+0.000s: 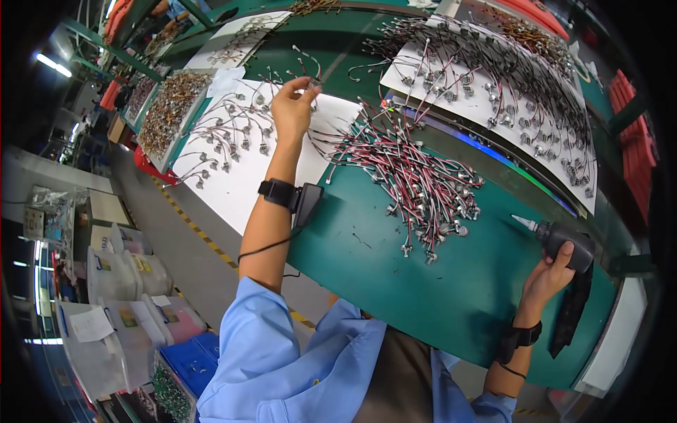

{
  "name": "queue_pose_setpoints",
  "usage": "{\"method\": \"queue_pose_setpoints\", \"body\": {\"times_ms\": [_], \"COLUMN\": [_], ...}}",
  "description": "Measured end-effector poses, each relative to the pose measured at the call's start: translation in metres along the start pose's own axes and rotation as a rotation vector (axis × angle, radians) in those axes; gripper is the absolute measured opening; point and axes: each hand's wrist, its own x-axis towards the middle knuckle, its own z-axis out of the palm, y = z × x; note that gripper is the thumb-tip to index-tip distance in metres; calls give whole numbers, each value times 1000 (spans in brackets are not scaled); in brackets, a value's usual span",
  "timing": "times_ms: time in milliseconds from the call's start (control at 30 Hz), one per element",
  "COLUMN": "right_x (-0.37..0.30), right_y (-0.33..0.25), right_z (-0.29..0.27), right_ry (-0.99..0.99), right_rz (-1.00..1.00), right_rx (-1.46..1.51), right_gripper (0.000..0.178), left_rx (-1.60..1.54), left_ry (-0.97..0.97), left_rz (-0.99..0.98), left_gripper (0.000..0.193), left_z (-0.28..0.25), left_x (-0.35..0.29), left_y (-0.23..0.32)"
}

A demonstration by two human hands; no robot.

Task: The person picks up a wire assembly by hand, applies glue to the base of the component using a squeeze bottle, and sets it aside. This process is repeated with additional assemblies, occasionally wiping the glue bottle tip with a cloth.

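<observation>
My left hand point(293, 109) is raised over the far edge of a white sheet point(233, 197), its thumb and fingers pinching a small wired component point(312, 83) whose leads trail up and away. Several like components with short wires lie spread on that sheet. In my right hand point(546, 282) is a black squeeze bottle point(568, 245) with a pale pointed nozzle, aimed to the left above the green table point(338, 247). Between the hands lies a heap of red, black and white wired components point(416, 176), their round metal ends toward me.
A raised white board point(416, 67) at the back right carries many more wired components. Bins of small parts point(175, 106) stand at the far left. A black cloth strip point(571, 314) lies by my right hand. Lidded plastic boxes point(92, 331) stand at the lower left.
</observation>
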Motion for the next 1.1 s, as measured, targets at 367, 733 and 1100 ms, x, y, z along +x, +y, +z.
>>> {"method": "queue_pose_setpoints", "body": {"times_ms": [367, 733, 1100], "right_x": [-2, 4, 19], "right_y": [-3, -7, -12], "right_z": [2, 2, -7], "right_ry": [9, 62, 99], "right_rz": [30, 90, 157], "right_rx": [-40, 93, 253], "right_gripper": [30, 24, 23], "left_rx": [593, 478, 582], "left_ry": [-66, -479, -479], "left_rz": [106, 302, 105], "left_gripper": [23, 45, 81], "left_z": [9, 6, 55], "left_x": [-22, -174, -192], "left_y": [-26, 84, 95]}}
